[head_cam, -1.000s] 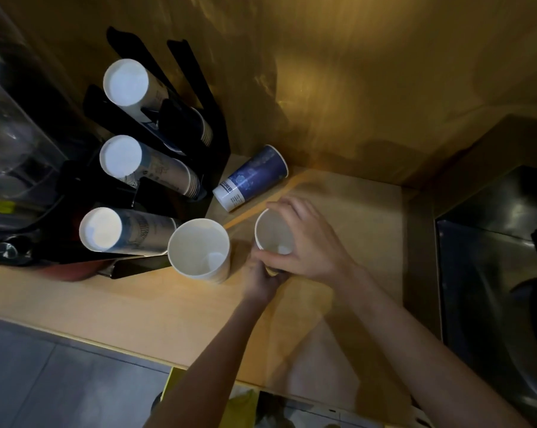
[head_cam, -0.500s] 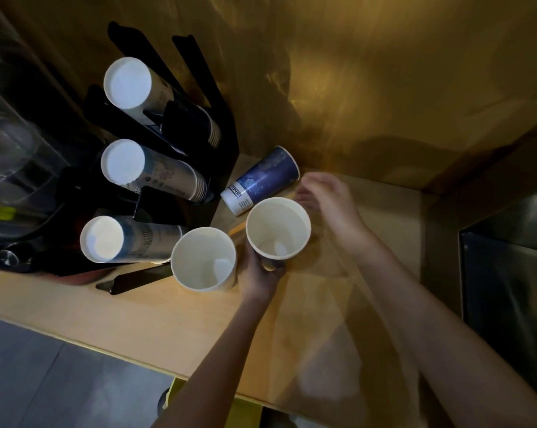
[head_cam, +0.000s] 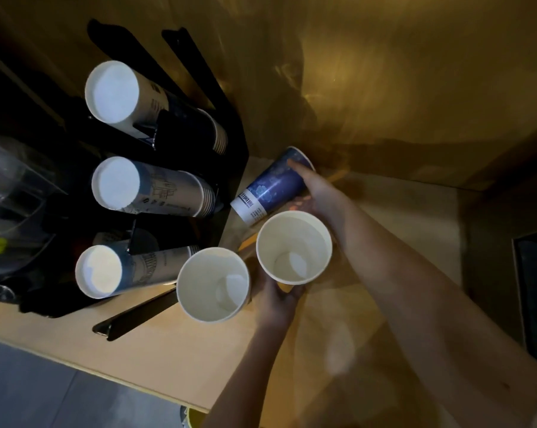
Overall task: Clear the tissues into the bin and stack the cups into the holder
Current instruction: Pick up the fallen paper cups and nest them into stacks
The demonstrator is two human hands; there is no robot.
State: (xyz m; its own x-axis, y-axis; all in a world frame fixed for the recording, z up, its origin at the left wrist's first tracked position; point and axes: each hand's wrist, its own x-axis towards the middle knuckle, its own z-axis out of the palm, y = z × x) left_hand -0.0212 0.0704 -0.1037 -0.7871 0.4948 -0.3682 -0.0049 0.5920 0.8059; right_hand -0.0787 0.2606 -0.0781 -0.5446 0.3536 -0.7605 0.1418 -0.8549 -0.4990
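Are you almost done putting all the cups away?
Partly. Three stacks of paper cups already sit in the black cup holder. In hand: the left hand holds an upright white paper cup, and the right hand closes on the blue paper cup lying on its side. Another white cup stands loose. No tissues show.

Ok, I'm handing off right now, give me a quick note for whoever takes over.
Left hand: holds an upright white cup from below.
Right hand: fingers wrapped on the blue cup, which lies on its side on the counter.
A second white cup stands loose beside the black holder, which has three stacks.
No tissues in view.
Left: all three cups into the holder.
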